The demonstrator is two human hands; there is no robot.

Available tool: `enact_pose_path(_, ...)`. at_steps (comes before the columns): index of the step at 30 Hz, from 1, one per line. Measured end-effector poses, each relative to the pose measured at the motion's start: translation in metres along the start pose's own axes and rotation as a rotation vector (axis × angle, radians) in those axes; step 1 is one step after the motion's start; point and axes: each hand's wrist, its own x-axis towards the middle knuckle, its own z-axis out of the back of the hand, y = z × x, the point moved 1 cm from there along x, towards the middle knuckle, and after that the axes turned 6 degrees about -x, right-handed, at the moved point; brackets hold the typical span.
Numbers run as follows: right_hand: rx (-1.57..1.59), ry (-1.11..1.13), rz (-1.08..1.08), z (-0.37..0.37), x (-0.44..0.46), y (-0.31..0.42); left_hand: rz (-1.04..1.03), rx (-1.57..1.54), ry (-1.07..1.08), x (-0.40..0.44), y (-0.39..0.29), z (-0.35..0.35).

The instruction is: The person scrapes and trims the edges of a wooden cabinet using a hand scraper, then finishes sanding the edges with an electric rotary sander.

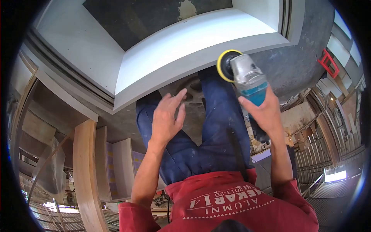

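My right hand (pixel 266 110) is wrapped round the teal body of an angle grinder (pixel 249 77). A round pad with a yellow rim (pixel 225 65) is fitted at its metal head, close to the grey front edge of a white-painted box-like frame (pixel 181 42); whether they touch I cannot tell. My left hand (pixel 168 114) hangs over my thigh with its fingers apart, holding nothing, just below that same edge.
A wooden board (pixel 85 162) stands at the left beside pale panels (pixel 123 158). To the right are a red plastic object (pixel 328 63) and stacked timber pieces (pixel 328 135). A clear plastic sheet (pixel 52 170) hangs at the far left.
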Motion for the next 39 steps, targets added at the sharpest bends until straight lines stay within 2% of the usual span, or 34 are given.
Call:
enact_pose_path(2,-0.006,0.068,0.016,-0.019,-0.007,0.016,0.070,-0.045,-0.057,-0.027,0.002,0.004)
enact_pose_path(4,-0.050,0.063,0.067,-0.036,-0.012,0.033,0.163,0.044,-0.163,-0.056,0.024,0.014)
enact_pose_path(6,-0.065,0.143,0.048,-0.051,-0.019,0.049,0.236,0.041,-0.182,-0.091,0.051,0.026)
enact_pose_path(8,-0.035,0.159,0.063,-0.069,-0.024,0.065,0.350,0.347,-0.250,-0.131,0.081,0.034)
enact_pose_path(9,-0.049,0.163,0.074,-0.077,-0.027,0.073,0.420,0.423,-0.206,-0.145,0.087,0.038)
enact_pose_path(10,-0.064,0.168,0.085,-0.085,-0.030,0.081,0.424,0.414,-0.212,-0.154,0.094,0.037)
enact_pose_path(12,-0.082,0.198,0.086,-0.100,-0.034,0.096,0.798,0.027,-0.270,-0.161,0.092,0.037)
enact_pose_path(23,-0.214,0.246,0.115,-0.151,-0.055,0.133,0.762,0.057,-0.273,-0.174,0.122,0.043)
enact_pose_path(27,-0.222,0.256,0.046,-0.136,-0.052,0.128,0.778,0.043,-0.273,-0.174,0.120,0.044)
enact_pose_path(39,-0.094,0.104,-0.037,-0.045,-0.009,0.049,0.797,0.118,-0.244,-0.148,0.100,0.014)
